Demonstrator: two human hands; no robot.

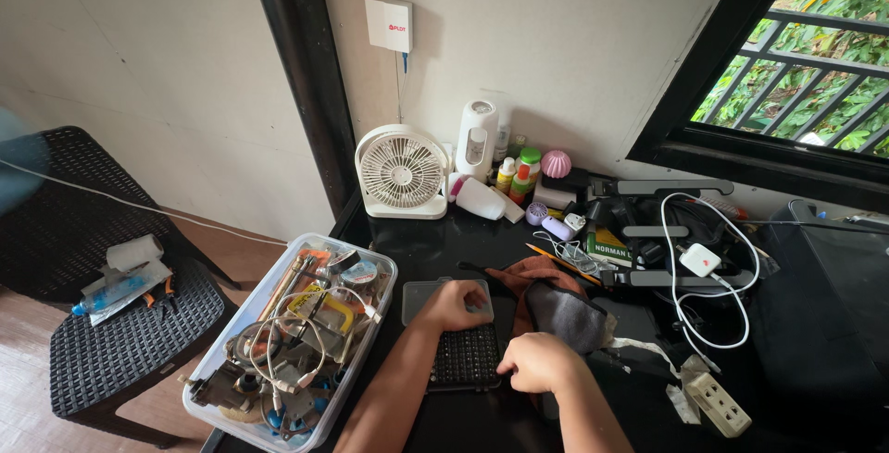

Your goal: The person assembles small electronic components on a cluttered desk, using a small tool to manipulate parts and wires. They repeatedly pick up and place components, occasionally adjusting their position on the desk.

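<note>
My left hand (454,305) rests with curled fingers on the top edge of a small black case of screwdriver bits (466,358) and touches its clear lid (424,296), which lies open behind it. At the case's right edge sits my right hand (540,361), closed in a loose fist; whether it holds anything I cannot tell. Both forearms reach in from the bottom of the view. A brown and grey cloth (556,300) lies just beyond my right hand on the black desk (426,247).
A clear plastic bin (375,272) of cables and tools stands at the desk's left edge. A white fan (401,173), bottles, a charger with white cable (700,260) and a power strip (716,404) crowd the back and right. A black chair (111,342) stands left.
</note>
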